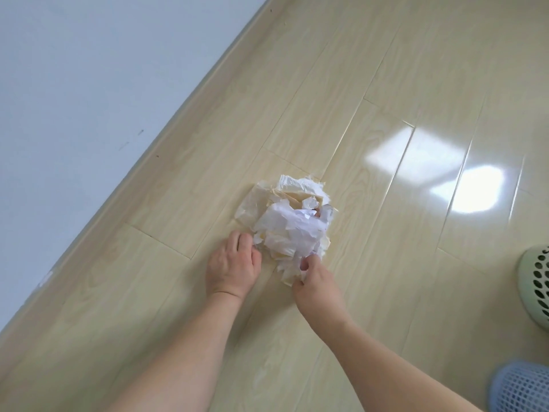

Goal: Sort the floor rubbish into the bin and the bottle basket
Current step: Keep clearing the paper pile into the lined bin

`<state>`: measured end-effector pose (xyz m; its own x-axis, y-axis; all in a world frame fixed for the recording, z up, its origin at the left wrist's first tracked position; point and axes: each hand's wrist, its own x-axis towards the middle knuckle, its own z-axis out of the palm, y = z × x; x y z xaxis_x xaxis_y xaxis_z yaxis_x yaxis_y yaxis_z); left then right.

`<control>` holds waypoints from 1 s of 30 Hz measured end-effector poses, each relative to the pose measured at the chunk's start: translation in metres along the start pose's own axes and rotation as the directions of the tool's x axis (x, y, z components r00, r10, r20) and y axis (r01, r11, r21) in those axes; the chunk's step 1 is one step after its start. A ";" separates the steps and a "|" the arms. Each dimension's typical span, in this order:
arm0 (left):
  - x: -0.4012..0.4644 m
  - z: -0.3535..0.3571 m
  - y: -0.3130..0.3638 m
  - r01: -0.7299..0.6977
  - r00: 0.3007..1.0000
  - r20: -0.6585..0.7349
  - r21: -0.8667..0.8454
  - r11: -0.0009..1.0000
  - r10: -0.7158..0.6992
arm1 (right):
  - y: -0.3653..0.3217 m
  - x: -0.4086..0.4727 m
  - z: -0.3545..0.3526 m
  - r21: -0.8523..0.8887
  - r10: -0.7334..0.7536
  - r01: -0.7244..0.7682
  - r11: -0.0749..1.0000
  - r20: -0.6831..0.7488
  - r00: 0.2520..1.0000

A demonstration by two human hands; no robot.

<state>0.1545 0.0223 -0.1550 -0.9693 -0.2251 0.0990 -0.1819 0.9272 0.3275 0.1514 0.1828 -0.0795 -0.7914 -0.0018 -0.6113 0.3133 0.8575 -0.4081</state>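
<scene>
A heap of crumpled white and beige paper scraps [289,220] lies on the light wooden floor in the middle of the head view. My left hand [231,263] lies palm down at the heap's near left edge, its fingertips curled in against the scraps. My right hand [313,278] is at the near right edge, with thumb and fingers pinching a few scraps at the bottom of the heap. A pale green perforated basket [536,288] shows at the right edge. A blue mesh basket [520,388] shows at the bottom right corner.
A white wall [89,84] with a beige skirting board [166,150] runs diagonally along the left. Bright window glare [445,173] reflects off the glossy floor planks to the right of the heap.
</scene>
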 end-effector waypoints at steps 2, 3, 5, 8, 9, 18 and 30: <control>0.000 0.000 0.000 -0.002 1.000 0.008 -0.002 1.000 0.002 | 0.005 -0.006 -0.004 0.047 -0.005 0.003 0.999 0.040 0.999; 0.000 -0.001 0.000 -0.002 1.000 0.010 -0.010 1.000 0.002 | 0.008 -0.008 -0.007 0.027 0.000 -0.001 1.000 0.052 0.999; 0.000 -0.003 0.000 -0.002 1.000 0.014 -0.018 1.000 0.002 | 0.015 -0.009 -0.014 -0.026 0.035 -0.034 0.999 0.044 0.998; 0.001 -0.005 0.001 -0.005 1.000 0.018 -0.016 1.000 0.005 | 0.024 -0.012 -0.025 -0.027 0.090 -0.089 0.996 0.026 0.996; 0.001 -0.005 0.000 -0.009 1.000 0.023 -0.016 1.000 0.010 | 0.025 -0.013 -0.027 -0.019 0.101 -0.100 0.995 0.028 0.995; 0.001 -0.018 0.000 -0.023 0.986 0.161 -0.041 0.999 0.029 | 0.017 -0.037 -0.062 -0.119 0.008 0.005 0.993 0.109 0.994; 0.014 -0.162 0.061 0.474 0.576 0.814 -0.251 0.844 -0.081 | 0.021 -0.154 -0.186 -0.026 -0.026 0.023 0.999 -0.099 0.995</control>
<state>0.1565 0.0269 0.0188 -0.6779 0.0389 -0.7342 -0.5715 0.6002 0.5596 0.1821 0.2968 0.1326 -0.8471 0.0270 -0.5307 0.2812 0.8702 -0.4047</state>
